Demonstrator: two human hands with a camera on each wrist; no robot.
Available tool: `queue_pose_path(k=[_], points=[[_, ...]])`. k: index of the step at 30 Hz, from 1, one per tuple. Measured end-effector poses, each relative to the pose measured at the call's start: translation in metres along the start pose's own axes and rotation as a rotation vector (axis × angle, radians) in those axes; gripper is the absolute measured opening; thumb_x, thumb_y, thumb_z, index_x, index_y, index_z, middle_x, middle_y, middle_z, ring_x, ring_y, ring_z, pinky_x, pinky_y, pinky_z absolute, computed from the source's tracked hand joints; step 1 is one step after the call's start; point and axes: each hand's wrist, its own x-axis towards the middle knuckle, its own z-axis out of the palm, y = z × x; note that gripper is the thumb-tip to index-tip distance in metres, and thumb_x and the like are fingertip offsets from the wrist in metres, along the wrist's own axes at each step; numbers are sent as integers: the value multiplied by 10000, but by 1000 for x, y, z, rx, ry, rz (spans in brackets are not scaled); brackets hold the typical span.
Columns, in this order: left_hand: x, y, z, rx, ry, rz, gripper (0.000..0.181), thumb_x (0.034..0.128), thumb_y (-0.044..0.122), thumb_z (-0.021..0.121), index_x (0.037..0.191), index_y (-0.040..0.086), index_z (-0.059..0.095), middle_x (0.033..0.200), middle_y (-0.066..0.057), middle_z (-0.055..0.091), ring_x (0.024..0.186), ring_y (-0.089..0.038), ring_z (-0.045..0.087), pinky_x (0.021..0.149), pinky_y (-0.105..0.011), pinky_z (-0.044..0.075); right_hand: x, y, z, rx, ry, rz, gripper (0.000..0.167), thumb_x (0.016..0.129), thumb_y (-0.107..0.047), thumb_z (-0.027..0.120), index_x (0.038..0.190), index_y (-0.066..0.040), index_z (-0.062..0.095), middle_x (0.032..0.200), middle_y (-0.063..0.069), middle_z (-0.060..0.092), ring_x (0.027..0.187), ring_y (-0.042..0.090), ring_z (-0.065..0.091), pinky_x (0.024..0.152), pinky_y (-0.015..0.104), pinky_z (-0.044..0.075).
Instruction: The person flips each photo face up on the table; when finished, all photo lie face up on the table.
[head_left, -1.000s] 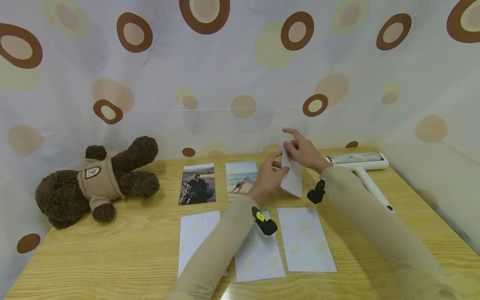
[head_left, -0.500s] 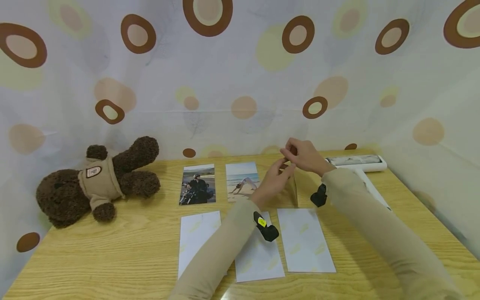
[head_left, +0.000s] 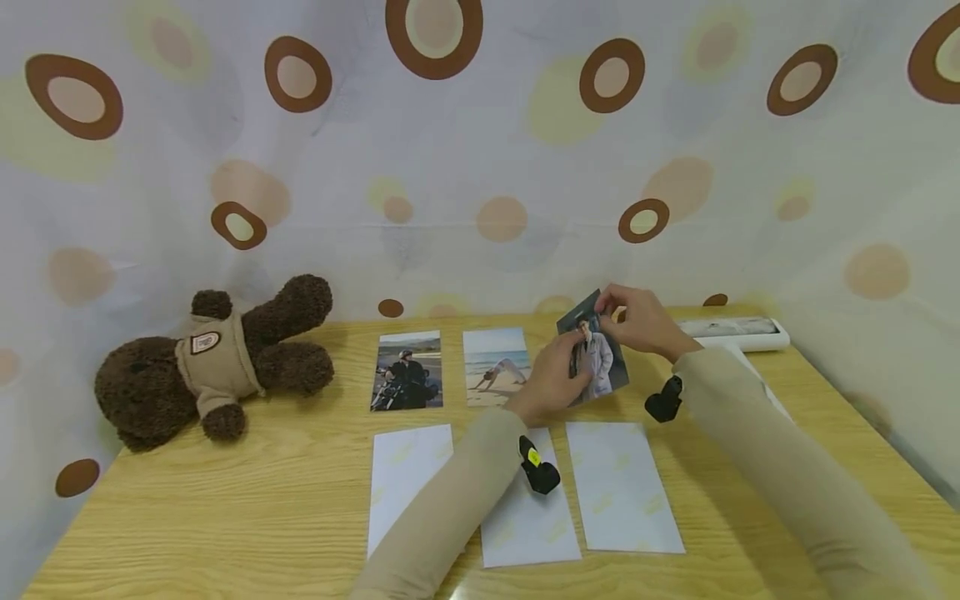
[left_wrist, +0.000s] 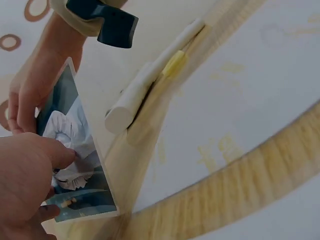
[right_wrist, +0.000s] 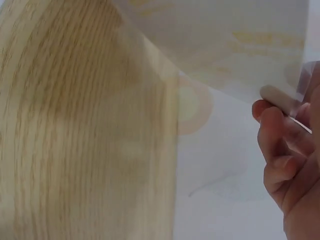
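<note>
A photo print (head_left: 602, 367) of a figure in a white coat is held up off the table, tilted, picture side toward me. My left hand (head_left: 551, 379) pinches its left side, thumb across the front in the left wrist view. My right hand (head_left: 641, 321) pinches the upper right edge; the right wrist view shows the white back of the print (right_wrist: 225, 40) against those fingers. To the left lie a motorcycle photo (head_left: 407, 375) and a beach photo (head_left: 495, 367), both face up. Nearer me are three white cards (head_left: 626, 492), two partly hidden by my left arm.
A brown teddy bear (head_left: 221, 358) in a beige shirt lies on its back at the left. At the right rear is a white T-handled roller (head_left: 738, 333), partly behind my right arm. A patterned curtain (head_left: 450, 167) hangs behind the wooden table (head_left: 225, 517).
The held print has turned from its white back, through edge-on, to its picture side. My right hand shifted its fingers to the upper right edge. The view swung slightly left.
</note>
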Motion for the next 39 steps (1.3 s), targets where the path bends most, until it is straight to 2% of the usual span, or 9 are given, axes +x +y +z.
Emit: queue_pose_path(k=[2,6,11,16,20,25,30,35,39], points=[[-2,-2,2,54,-15,-25,518,960,174,547,1421,-16,405,1494,-161,396,1382,-285,386,1135,-431,310,-1,3,2,-38,-15,-11,80,881,-20,573,938,-22,630,833,105,639,711,218,571,609,273,467],[-1,-1,1,165,-92,-132,553,995,279,515,1449,-3,370,1515,-140,377,1406,-258,354,1159,-452,259,-2,8,5,-80,-45,-5,84,889,-37,619,959,-12,657,860,118,667,692,201,588,612,288,471],[1,-1,-3,271,-174,-219,598,1010,395,460,1480,45,340,1550,-112,327,1444,-226,283,1194,-413,177,-1,13,5,-108,-153,20,233,888,-121,678,1082,1,635,978,160,652,585,124,497,573,287,442],[2,-4,-2,325,-207,-209,593,995,411,490,1467,70,379,1560,-106,304,1449,-229,269,1188,-372,202,-6,18,3,-140,-311,33,418,870,-189,716,1210,19,588,1126,208,618,634,145,520,651,366,477],[3,-6,0,378,-218,-195,599,980,433,514,1449,76,412,1551,-95,321,1441,-228,284,1182,-357,218,-9,21,5,-182,-393,39,507,854,-211,730,1265,26,551,1194,241,599,884,317,612,793,498,498],[3,-6,0,428,-236,-203,594,973,453,518,1438,93,438,1550,-79,330,1442,-221,284,1181,-354,223,-11,23,14,-210,-449,71,551,875,-240,709,1321,14,509,1273,270,560,1108,433,562,917,573,454],[2,-5,-3,438,-226,-186,569,971,441,530,1416,90,473,1538,-77,356,1435,-221,304,1172,-360,250,-10,23,18,-214,-457,73,550,883,-238,700,1320,28,501,1214,269,582,1116,458,537,918,588,441],[2,-7,-3,454,-229,-195,555,970,443,531,1406,103,488,1535,-60,366,1430,-209,313,1167,-378,262,-9,24,23,-213,-468,77,553,883,-258,697,1319,22,507,972,177,616,958,360,541,813,521,460],[0,-10,-2,464,-228,-198,554,971,452,524,1408,114,489,1535,-55,365,1432,-209,311,1165,-393,264,-9,25,27,-195,-470,96,538,893,-247,683,1328,16,506,952,184,598,899,314,503,771,492,456]])
